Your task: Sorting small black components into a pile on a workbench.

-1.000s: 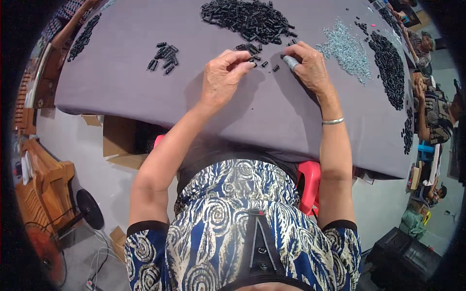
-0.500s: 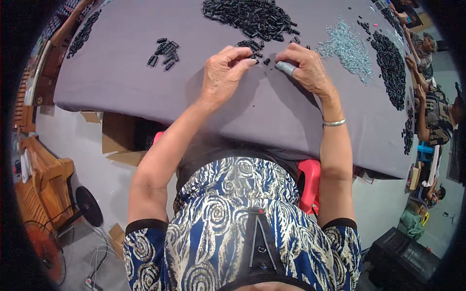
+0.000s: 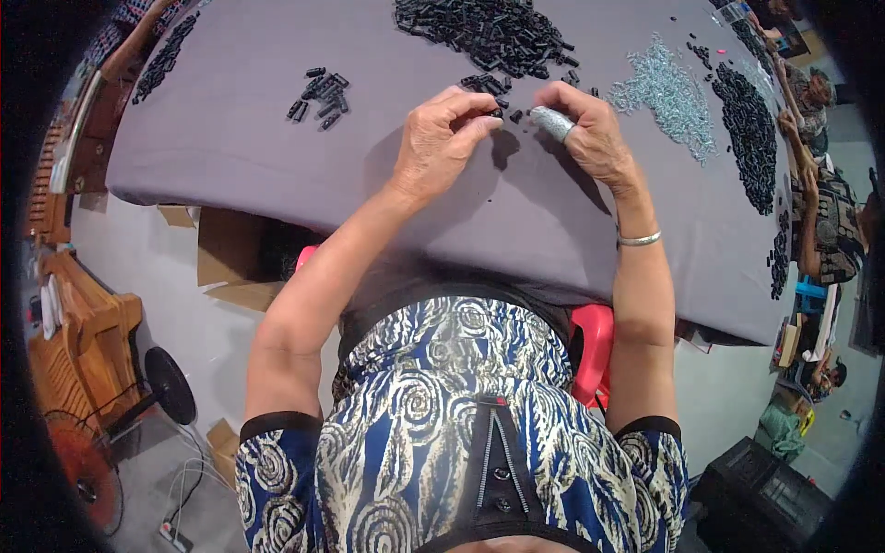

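Observation:
Above the near middle of the cloth, my left hand pinches a small black plastic cylinder between thumb and fingertips. Facing it is my right hand, its fingers curled in. The right thumb wears a silvery-grey wrapping, and whatever lies behind it is hidden. Between the hands rests a small black piece on the cloth. Just beyond the fingers, several black cylinders lie loose beside a large heap of black cylinders. A smaller group of them sits to the left.
Right of my hands spreads a pile of small shiny clear-blue pieces, with a long black pile past it. Another black pile is at the far left of the grey tablecloth. Other people sit along the right side.
The view has shifted slightly. My left hand has turned a little and still pinches the black cylinder. The right hand's wrapped thumb and fingers have moved slightly away from me.

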### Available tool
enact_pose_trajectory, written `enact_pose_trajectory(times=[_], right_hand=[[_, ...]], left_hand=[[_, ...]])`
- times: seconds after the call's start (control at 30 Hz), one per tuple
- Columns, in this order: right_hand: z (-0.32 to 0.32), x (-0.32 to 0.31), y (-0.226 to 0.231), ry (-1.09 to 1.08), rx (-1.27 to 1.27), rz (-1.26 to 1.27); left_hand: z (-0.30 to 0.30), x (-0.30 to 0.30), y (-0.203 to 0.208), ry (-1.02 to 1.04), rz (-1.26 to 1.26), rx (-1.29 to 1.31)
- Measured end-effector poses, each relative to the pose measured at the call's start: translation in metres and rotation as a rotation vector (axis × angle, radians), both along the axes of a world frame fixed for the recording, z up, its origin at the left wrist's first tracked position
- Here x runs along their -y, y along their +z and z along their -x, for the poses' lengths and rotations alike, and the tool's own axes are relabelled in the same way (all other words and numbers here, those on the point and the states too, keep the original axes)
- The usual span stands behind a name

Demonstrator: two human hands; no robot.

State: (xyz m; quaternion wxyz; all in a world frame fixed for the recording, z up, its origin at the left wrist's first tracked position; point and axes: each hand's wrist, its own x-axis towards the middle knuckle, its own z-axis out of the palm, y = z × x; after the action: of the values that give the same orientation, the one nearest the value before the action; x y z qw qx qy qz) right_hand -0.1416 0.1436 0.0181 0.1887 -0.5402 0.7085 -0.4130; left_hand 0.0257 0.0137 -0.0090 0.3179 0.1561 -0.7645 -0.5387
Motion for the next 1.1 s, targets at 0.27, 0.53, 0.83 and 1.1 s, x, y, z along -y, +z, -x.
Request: enact_pose_trajectory(times=[0.27,0.53,0.83,1.1], right_hand=[[-0.021,0.009,-0.001,0.029,0.550,0.033],[-0.018,0.008,-0.005,0.052,0.677,0.091],[-0.019,0.009,-0.001,0.043,0.491,0.005],[-0.015,0.009,-0.008,0.082,0.327,0.058]], left_hand=[[0.002,-0.001,-0.002,-0.031,0.023,-0.052],[0.001,-0.002,0.001,-0.010,0.049,-0.026],[-0.001,-0.003,0.003,-0.044,0.033,-0.010],[-0.001,-0.004,0.002,-0.038,0.103,0.031]])
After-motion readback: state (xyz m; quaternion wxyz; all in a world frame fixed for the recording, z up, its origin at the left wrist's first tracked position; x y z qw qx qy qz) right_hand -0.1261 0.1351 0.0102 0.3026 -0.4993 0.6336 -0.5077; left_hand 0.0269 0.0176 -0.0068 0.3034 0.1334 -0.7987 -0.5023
